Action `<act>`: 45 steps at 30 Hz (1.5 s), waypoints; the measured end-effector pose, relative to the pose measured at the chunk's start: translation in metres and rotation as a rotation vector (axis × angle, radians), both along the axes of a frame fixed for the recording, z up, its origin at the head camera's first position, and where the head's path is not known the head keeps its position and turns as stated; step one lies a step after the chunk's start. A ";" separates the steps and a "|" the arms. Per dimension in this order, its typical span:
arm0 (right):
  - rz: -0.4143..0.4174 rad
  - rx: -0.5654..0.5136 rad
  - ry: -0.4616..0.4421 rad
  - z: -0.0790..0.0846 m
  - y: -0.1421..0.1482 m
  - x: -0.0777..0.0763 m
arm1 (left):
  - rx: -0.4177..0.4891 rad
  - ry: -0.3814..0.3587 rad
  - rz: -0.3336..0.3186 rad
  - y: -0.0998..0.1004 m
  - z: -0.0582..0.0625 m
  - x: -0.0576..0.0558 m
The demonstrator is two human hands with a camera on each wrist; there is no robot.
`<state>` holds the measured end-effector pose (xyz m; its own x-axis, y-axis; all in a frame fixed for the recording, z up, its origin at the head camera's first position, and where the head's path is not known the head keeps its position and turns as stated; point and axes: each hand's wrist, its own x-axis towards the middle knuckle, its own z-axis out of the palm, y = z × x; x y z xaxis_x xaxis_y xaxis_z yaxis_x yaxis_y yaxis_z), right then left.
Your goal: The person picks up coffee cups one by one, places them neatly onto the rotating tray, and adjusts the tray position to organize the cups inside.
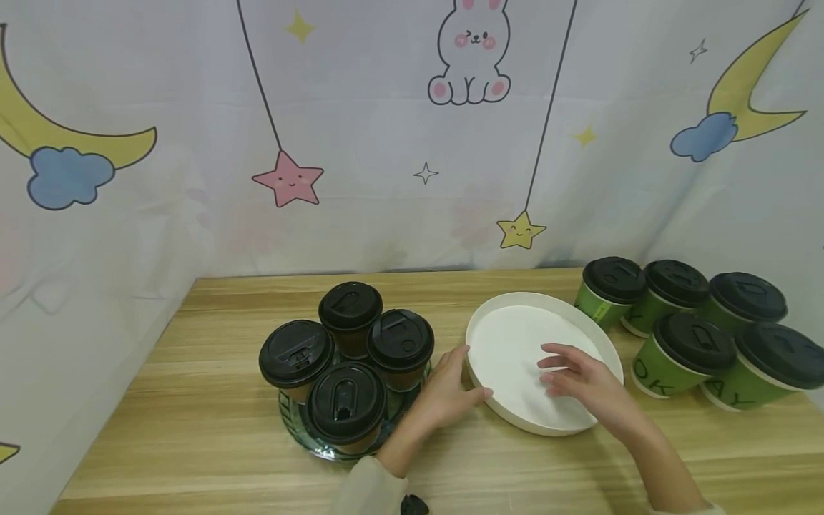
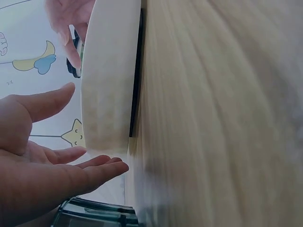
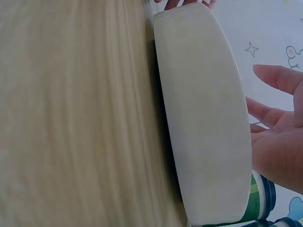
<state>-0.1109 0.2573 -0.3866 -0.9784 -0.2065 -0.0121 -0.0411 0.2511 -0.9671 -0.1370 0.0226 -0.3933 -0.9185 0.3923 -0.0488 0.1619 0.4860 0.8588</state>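
Note:
A round white tray [image 1: 508, 372] with a low rim lies on the wooden table. Beside its left edge is my left hand [image 1: 450, 390], thumb and fingers spread. In the left wrist view, the fingertips of this left hand [image 2: 38, 165] are close to the tray's side wall; whether they touch it I cannot tell. My right hand [image 1: 586, 386] is over the right part of the tray, its fingers loosely extended and nothing held. The right wrist view shows the tray's side wall [image 3: 203, 118] with the right hand [image 3: 284, 132] above the rim.
Left of the tray, a clear glass plate [image 1: 302, 438] bears several brown cups with black lids [image 1: 347, 404]. Several green cups with black lids [image 1: 676, 361] stand at the right, close to the tray. A printed curtain [image 1: 386, 214] hangs behind the table [image 1: 212, 400].

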 end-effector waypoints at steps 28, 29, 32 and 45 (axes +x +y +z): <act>-0.095 0.172 0.104 0.027 0.027 0.013 | 0.009 -0.022 0.012 0.004 -0.004 0.000; -0.101 0.187 0.108 0.027 0.028 0.014 | 0.008 -0.022 0.012 0.004 -0.004 0.000; -0.107 0.221 0.130 0.029 0.031 0.015 | 0.006 -0.027 0.013 0.004 -0.004 0.000; -0.195 0.443 0.184 0.040 0.047 0.022 | 0.000 -0.019 0.013 0.005 -0.003 0.000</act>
<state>-0.0894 0.3047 -0.3465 -0.9923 -0.0341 0.1190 -0.1121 0.6552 -0.7471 -0.1365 0.0272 -0.3958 -0.9224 0.3806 -0.0666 0.1391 0.4879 0.8617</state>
